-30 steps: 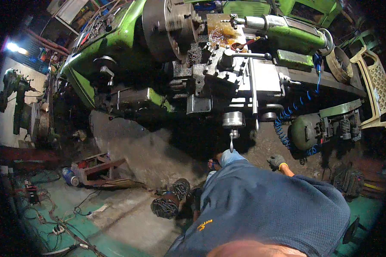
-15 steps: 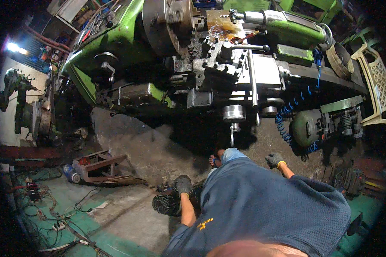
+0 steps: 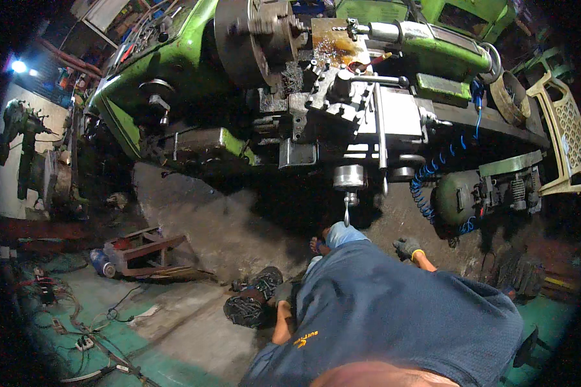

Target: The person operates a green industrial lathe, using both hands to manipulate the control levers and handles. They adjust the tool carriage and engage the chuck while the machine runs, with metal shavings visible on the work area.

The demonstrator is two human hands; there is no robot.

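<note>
My left hand [image 3: 283,294], in a dark grey glove, hangs low beside my body next to two dark round tubs. The nearer tub [image 3: 245,311] holds several dark metal pieces, and the other tub [image 3: 268,280] sits just behind it. My shirt and the shadow hide the left fingers, so their grip does not show. On the other side my right hand [image 3: 407,248], gloved in grey with a yellow cuff, is held out over the floor, fingers loosely apart and nothing seen in them. Ahead stands a green lathe with a large chuck [image 3: 242,42] and a tool post [image 3: 341,87].
A cross-slide handle [image 3: 347,209] juts from the lathe toward my knees. To the right are a coiled blue air hose [image 3: 419,193], a green compressor tank [image 3: 455,198] and a beige plastic chair [image 3: 561,135]. At left lie a rusty metal frame [image 3: 155,251], a spray can [image 3: 102,263] and cables [image 3: 103,345].
My left hand has drawn back from over the tubs toward my body, uncovering them. The right hand has shifted slightly left and down.
</note>
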